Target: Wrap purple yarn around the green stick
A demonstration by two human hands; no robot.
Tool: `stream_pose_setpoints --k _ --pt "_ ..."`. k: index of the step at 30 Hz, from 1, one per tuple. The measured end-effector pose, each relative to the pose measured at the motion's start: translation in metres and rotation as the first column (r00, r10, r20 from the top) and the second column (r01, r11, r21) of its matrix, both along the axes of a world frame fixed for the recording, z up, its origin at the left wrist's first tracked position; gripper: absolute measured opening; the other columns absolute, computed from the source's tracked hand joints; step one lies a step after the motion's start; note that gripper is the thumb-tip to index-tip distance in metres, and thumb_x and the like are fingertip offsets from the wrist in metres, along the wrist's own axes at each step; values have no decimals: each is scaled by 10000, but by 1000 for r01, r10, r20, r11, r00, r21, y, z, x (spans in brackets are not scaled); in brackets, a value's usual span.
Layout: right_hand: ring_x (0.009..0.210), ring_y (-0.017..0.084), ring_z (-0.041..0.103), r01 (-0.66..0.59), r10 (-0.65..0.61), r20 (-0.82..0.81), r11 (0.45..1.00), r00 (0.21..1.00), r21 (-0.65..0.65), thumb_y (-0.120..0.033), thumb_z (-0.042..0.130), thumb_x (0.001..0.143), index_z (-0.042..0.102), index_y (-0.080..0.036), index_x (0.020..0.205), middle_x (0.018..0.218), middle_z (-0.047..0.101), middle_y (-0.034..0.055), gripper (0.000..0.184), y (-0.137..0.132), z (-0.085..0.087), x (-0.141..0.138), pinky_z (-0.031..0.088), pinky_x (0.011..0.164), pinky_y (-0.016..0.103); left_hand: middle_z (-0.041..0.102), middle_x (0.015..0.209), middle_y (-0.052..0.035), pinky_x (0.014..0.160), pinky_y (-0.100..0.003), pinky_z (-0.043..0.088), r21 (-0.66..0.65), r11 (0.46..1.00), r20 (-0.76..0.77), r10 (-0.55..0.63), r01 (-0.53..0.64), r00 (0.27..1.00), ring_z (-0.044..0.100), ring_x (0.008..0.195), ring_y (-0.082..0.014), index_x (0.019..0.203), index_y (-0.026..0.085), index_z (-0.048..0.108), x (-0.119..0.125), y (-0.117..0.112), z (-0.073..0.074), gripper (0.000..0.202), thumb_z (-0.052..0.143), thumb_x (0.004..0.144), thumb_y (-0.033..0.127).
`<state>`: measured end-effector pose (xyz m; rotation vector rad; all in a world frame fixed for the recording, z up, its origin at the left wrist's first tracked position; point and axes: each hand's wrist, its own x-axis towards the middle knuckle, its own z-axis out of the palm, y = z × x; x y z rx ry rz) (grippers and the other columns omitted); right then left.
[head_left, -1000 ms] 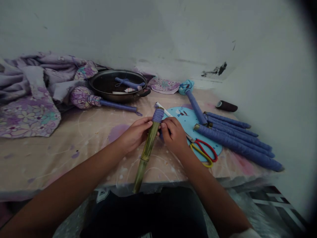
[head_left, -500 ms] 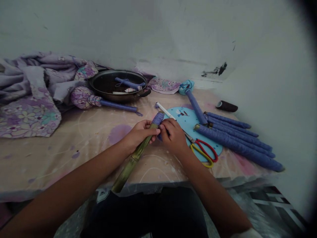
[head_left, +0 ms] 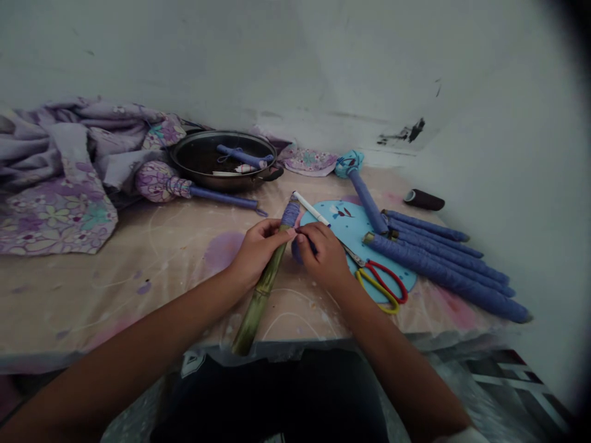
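Left hand (head_left: 258,255) wraps firmly round the bamboo stalk (head_left: 264,289), steadying it below the purple thread wrap (head_left: 290,214); right hand (head_left: 323,255) pinches at the wrap's base, pinched item hidden.

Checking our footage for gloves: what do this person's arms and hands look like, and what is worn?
The left hand and right hand are bare, without gloves, rings or watch, and the forearms are uncovered. White cloth shows near the right elbow; below is dark clothing with a white marking.

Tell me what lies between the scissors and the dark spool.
In the head view, a row of blue wrapped sticks lies between the scissors and the dark spool.
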<state>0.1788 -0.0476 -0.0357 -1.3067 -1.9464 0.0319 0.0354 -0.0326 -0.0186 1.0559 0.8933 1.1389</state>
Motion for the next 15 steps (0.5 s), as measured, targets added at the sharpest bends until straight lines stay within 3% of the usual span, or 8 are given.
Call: stream_pose_setpoints --k 10,15 --pt "915 191 546 -42 42 2 999 999 -2 -305 391 850 565 -183 952 949 624 83 236 2 -2 0 425 818 349 562 584 17 496 -190 357 -77 994 29 -72 74 997 464 503 -67 739 135 602 0 -1 5 154 580 702 283" --pt "881 191 551 -48 48 25 999 999 -19 -295 380 854 574 -177 930 906 629 82 239 2 -1 1 424 799 342 581 637 -11 551 -198 422 -76 993 121 -81 90 989 522 564 -85 739 135 563 -1 -1 8 151 484 763 262"
